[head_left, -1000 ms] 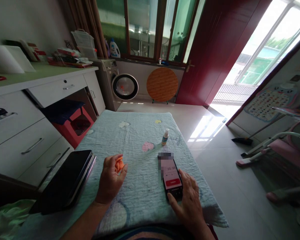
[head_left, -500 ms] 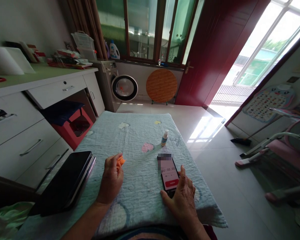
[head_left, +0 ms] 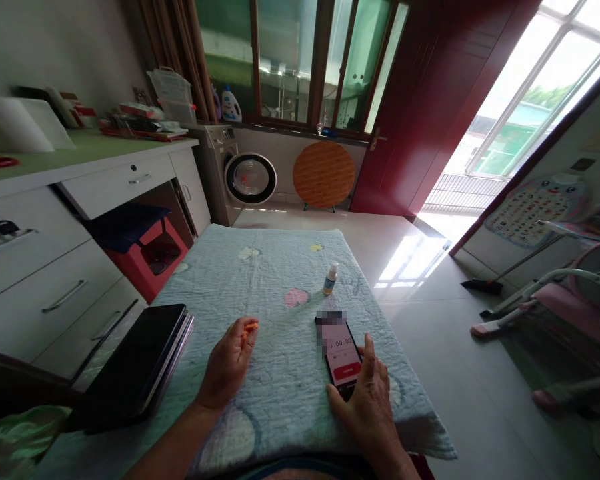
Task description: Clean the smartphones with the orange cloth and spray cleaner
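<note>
My left hand [head_left: 230, 363] is closed, its thumb and fingers pinching a small, crumpled orange thing [head_left: 250, 328] whose kind I cannot make out; most of it is hidden. A black smartphone [head_left: 343, 357] lies on the cloth-covered table, showing a row of zeros and a red button. Around its lower end is my right hand [head_left: 370, 393], with the thumb by the lower left edge and the fingers along the right edge. Just beyond the phone stands a small white-capped pump bottle [head_left: 329, 279].
A pale blue quilted cloth [head_left: 265, 267] covers the table. Dark flat cases [head_left: 140, 360] are stacked at its left edge, near a green plastic bag [head_left: 23, 440]. Left are white drawers [head_left: 60, 287] and a red stool [head_left: 165, 257]; a pink chair [head_left: 563, 300] stands right.
My left hand has shifted slightly right and turned, its fingers closing more around the orange thing, so less of it shows. My right hand stays at the phone. The view has tilted slightly.
</note>
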`<state>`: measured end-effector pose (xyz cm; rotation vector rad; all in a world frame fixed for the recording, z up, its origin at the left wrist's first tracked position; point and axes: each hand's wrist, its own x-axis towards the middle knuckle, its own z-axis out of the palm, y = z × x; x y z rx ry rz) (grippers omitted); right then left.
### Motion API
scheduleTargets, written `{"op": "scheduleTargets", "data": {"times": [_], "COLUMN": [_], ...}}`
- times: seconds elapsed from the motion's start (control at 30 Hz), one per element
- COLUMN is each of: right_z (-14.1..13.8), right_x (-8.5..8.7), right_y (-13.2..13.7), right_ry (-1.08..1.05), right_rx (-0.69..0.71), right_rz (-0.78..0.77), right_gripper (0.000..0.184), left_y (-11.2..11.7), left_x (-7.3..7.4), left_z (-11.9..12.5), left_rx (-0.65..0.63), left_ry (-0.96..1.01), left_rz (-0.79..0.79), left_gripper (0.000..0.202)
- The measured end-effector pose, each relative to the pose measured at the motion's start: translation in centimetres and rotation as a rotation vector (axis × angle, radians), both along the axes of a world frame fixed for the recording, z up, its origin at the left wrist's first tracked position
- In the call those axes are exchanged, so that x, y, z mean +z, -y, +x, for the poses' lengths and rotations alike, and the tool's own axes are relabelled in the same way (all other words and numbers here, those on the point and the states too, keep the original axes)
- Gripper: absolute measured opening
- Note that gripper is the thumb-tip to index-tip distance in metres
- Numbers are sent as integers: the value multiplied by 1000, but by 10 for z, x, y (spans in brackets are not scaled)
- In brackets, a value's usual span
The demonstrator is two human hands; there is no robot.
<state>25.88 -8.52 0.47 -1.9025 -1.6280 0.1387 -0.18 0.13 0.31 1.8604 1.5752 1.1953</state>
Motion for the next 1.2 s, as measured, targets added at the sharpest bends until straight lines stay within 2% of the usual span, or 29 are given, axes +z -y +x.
{"op": "scheduleTargets", "data": {"times": [0.27,0.43,0.6,1.2], "right_z": [1,2,0,-3], "right_x": [-1,-1,0,-1], "right_y": [1,1,0,-4], "right_ry": [-15,2,13,26], "right_rx": [3,15,5,-43], "right_rz": [-4,8,13,22], "right_gripper": [105,106,109,105], "left_y": [2,4,5,5], "left_x": [6,11,13,12], "left_z": [0,3,5,5], "left_rx": [-58,-106,-111,-125], "left_ry": [-86,-121,-114,-175], "left_rz": [-86,-131,-128,-95], "left_gripper": [31,38,44,36]}}
